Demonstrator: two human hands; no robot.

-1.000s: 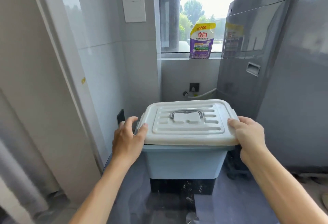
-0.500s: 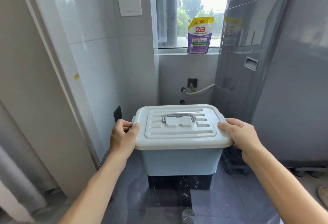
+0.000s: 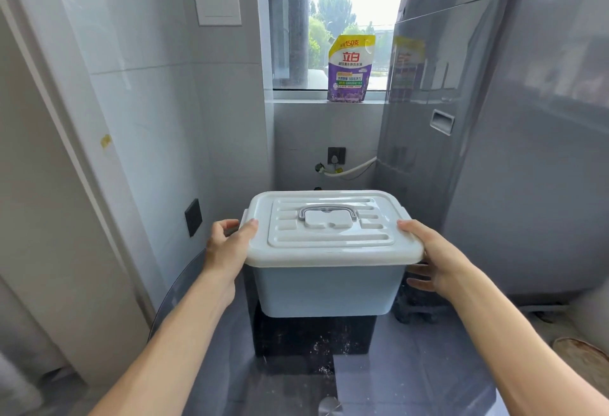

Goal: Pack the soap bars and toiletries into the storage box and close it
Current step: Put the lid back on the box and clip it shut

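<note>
A light-blue storage box [image 3: 329, 287] sits on a dark block on the floor, covered by its white ribbed lid [image 3: 333, 241] with a grey folded handle [image 3: 328, 211]. My left hand [image 3: 227, 247] grips the lid's left edge, thumb on top and fingers curled round the side. On the opposite edge my right hand [image 3: 435, 254] holds the lid, thumb on the rim, fingers under it against the box's side. The lid lies flat over the box, so its contents are hidden.
A grey washing machine [image 3: 494, 139] stands close on the right. A purple and yellow detergent pouch [image 3: 351, 68] stands on the window sill behind. Tiled wall on the left carries a dark socket [image 3: 193, 217]. A hose [image 3: 352, 170] runs along the back wall.
The view has pulled back slightly and the box sits lower in it. Both hands have stayed on the lid's two sides; my right fingers now reach under the rim.
</note>
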